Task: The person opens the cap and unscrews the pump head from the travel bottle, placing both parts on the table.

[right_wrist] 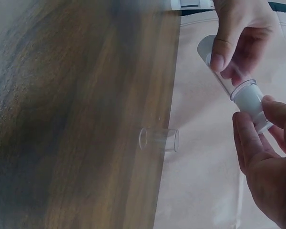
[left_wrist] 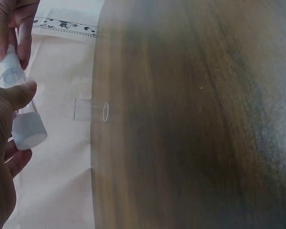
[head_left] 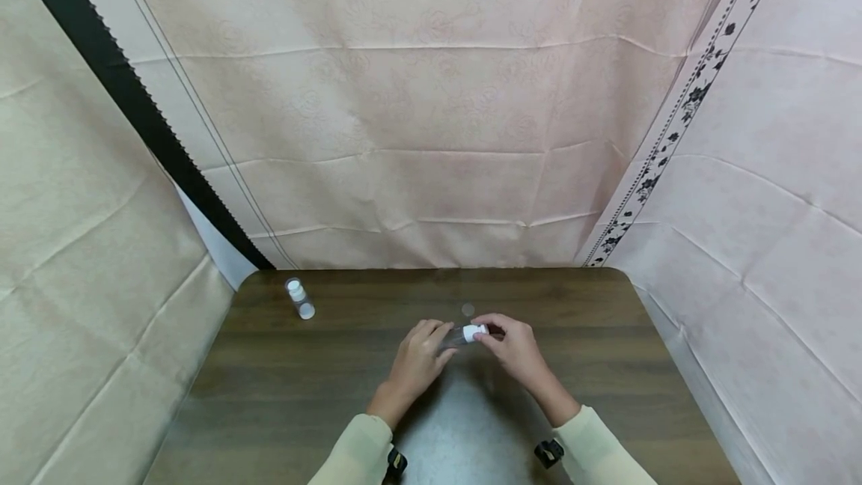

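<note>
A small clear bottle with a white top is held tilted above the table between both hands. My left hand grips its clear body, thumb on one side and fingers on the other. The bottle's pale round base shows below the left thumb in the left wrist view. My right hand pinches the white top between thumb and fingers; the white collar shows between the two hands in the right wrist view. Just beyond the hands, a clear open-ended cap stands on the table, apart from the bottle.
A second clear bottle with a white top is near the table's far left corner. The brown wooden table meets a pale cloth hanging at the back. More cloth hangs at both sides.
</note>
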Motion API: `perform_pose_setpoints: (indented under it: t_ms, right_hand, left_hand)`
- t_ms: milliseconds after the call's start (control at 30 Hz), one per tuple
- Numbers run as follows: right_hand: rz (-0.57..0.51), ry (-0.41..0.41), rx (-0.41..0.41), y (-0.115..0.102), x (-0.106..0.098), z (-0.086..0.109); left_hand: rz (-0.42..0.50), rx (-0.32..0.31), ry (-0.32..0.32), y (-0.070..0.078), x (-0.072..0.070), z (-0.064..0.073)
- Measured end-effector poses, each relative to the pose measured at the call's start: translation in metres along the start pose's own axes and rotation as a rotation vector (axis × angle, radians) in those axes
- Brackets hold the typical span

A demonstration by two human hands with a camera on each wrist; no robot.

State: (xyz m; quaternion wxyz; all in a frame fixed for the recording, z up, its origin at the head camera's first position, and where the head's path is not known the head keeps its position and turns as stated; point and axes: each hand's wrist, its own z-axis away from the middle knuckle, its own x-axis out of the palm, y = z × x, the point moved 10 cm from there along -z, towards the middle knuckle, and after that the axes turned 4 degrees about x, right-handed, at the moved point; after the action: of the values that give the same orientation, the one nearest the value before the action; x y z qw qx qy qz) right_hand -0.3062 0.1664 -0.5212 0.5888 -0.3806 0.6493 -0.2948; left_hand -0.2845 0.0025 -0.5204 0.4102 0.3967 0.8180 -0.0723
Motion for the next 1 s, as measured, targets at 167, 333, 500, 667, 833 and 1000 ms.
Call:
perform_pose_setpoints:
  t_ms: [167,333,500,667,833,1000]
  right_hand:
    - [0.006,0.001,-0.035,-0.002,-0.001,0.002]
    - [0.026,0.01,-0.176,-0.017,-0.001,0.005]
    - [-0.04,-0.036,-0.214,-0.022,0.001,0.007]
    - [-0.087,-0.08,-0.213,-0.021,0.004,0.008]
    - [-0.073,-0.036,-0.173,-0.016,0.001,0.005]
    - [0.07,-0.03,-0.051,-0.003,0.004,-0.001]
  left_hand:
    - [0.033,-0.022,-0.035,-0.002,0.0,0.001]
    - [0.068,-0.012,-0.043,-0.001,-0.001,0.0]
    - [0.097,-0.024,-0.046,-0.001,-0.002,-0.001]
    - [0.081,-0.04,-0.081,-0.001,0.001,-0.001]
    - [0.064,-0.038,-0.085,0.001,0.001,-0.002]
    - [0.019,-0.011,-0.075,0.005,0.001,-0.002]
